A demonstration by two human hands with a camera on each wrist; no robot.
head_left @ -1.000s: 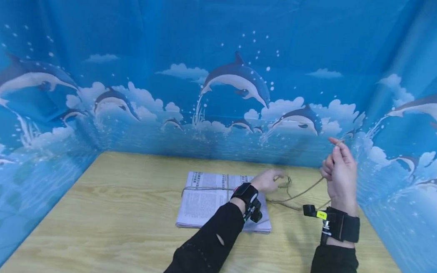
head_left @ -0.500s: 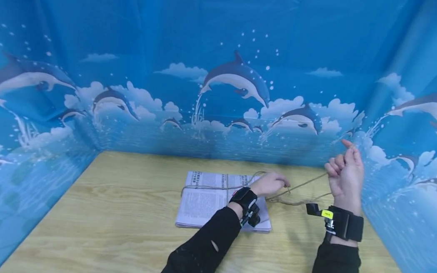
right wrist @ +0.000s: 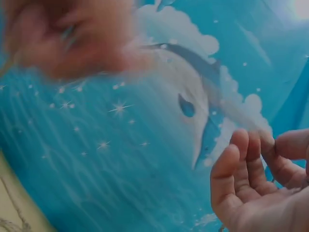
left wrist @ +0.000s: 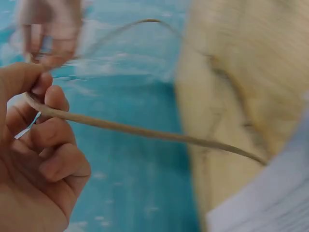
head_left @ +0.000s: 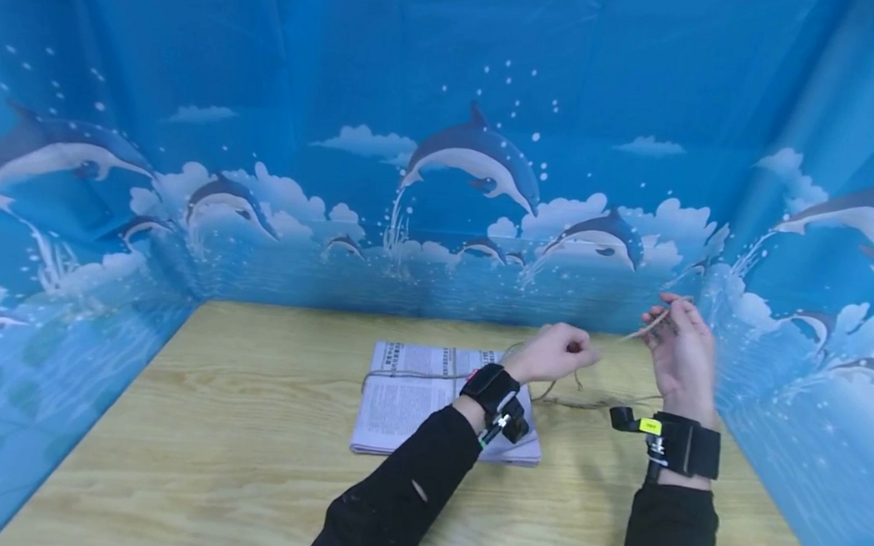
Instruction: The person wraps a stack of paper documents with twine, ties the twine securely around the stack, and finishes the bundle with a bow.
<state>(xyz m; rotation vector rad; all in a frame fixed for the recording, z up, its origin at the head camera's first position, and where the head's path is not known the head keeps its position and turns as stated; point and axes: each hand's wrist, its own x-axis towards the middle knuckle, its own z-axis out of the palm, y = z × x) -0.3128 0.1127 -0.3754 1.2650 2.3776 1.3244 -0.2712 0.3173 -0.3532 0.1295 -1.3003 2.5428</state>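
Observation:
A flat stack of folded newspapers (head_left: pixel 401 417) lies on the table, with brown twine (head_left: pixel 411 375) crossed over its top. Just right of the stack, my left hand (head_left: pixel 552 353) is raised, its thumb and fingers pinching the twine. In the left wrist view, that twine (left wrist: pixel 130 129) runs taut from the curled fingers down to the paper's edge. Further right, my right hand (head_left: pixel 681 359) holds a strand of twine up between thumb and forefinger, the other fingers loosely bent. The strand stretches between both hands. Left hand (right wrist: pixel 72 38) is blurred in the right wrist view.
Loose twine (head_left: pixel 582 404) trails over the wooden table (head_left: pixel 232 427) to the right of the stack. A blue curtain (head_left: pixel 344 67) printed with dolphins encloses the back and both sides. Each wrist carries a black strap with a small camera.
My left hand has risen and moved right, off the stack, drawing twine with it. My right hand went slightly right, then back left and a little lower, its thumb now against the forefinger.

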